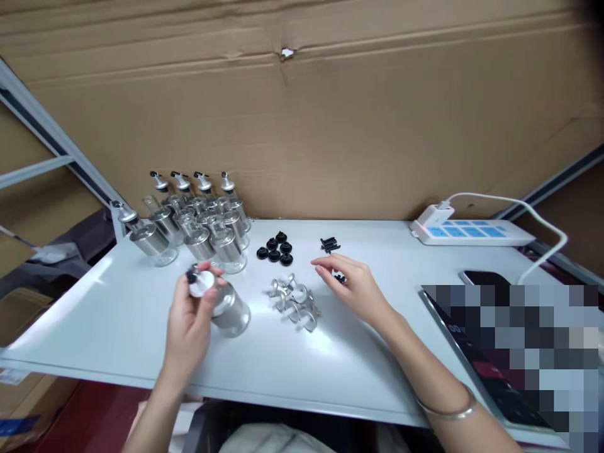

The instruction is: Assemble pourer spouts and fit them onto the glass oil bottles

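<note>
My left hand point(191, 314) is wrapped round the neck of a glass bottle point(233, 318) with a silver pourer cap point(202, 283) and a black tip. The bottle tilts, its base toward the right. My right hand point(352, 286) hovers over the table, fingers stretched out and holding nothing I can see. Partly behind it lie small black pieces point(340, 277). Between the hands is a cluster of silver pourer caps point(295, 301). Farther back sit several round black stoppers point(274, 250) and a small pile of black spout pieces point(330, 244).
Several glass bottles with metal sleeves point(226, 245) stand at back left, some with pourers. A white power strip point(472, 233) with a plugged-in charger point(435, 215) and cable lies at back right. A phone point(486, 278) and a tablet point(472, 352) lie on the right. Cardboard point(330, 126) walls the back.
</note>
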{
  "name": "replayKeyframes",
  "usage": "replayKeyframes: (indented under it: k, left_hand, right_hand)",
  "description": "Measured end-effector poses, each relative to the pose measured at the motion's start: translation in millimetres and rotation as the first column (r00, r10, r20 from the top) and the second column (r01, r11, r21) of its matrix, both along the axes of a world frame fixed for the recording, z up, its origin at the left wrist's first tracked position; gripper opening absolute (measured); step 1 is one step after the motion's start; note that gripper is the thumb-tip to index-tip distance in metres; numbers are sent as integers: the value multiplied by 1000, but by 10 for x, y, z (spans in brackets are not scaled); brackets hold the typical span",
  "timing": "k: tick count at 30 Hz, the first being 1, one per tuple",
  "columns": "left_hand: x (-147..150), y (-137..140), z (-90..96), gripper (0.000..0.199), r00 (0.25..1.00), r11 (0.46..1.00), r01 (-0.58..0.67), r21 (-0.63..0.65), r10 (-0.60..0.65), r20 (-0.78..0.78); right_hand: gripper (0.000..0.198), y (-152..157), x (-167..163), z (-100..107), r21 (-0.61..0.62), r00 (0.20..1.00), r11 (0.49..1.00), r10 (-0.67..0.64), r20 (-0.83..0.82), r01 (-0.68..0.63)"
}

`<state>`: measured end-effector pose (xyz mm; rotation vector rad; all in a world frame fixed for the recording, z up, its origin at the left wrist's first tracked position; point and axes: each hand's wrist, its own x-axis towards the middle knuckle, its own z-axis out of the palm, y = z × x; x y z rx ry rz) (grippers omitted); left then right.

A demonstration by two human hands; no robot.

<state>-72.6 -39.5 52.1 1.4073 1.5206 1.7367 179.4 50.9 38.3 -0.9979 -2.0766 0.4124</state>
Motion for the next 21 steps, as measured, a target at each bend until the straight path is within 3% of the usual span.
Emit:
replayKeyframes:
  k: [4, 13, 18, 21]
  left_hand:
    - [310, -58, 28, 39, 975, 980, 195, -33, -190, 116]
    - [712, -165, -8, 38, 884, 899, 435, -48, -416, 216]
    - [891, -60, -33, 48, 808, 815, 579, -10, -572, 145]
    - [956, 12, -51, 49, 811, 812, 583, 26, -583, 46]
  right_hand:
    - [22, 8, -8, -26, 26, 1000, 1000, 17, 10, -17]
    - [21, -8, -34, -22, 93, 998, 994, 54, -8, -53]
    - [21, -143, -42, 124, 152, 968, 981, 153, -200, -124]
    - [39, -266, -81, 220, 235, 896, 949, 285, -340, -212]
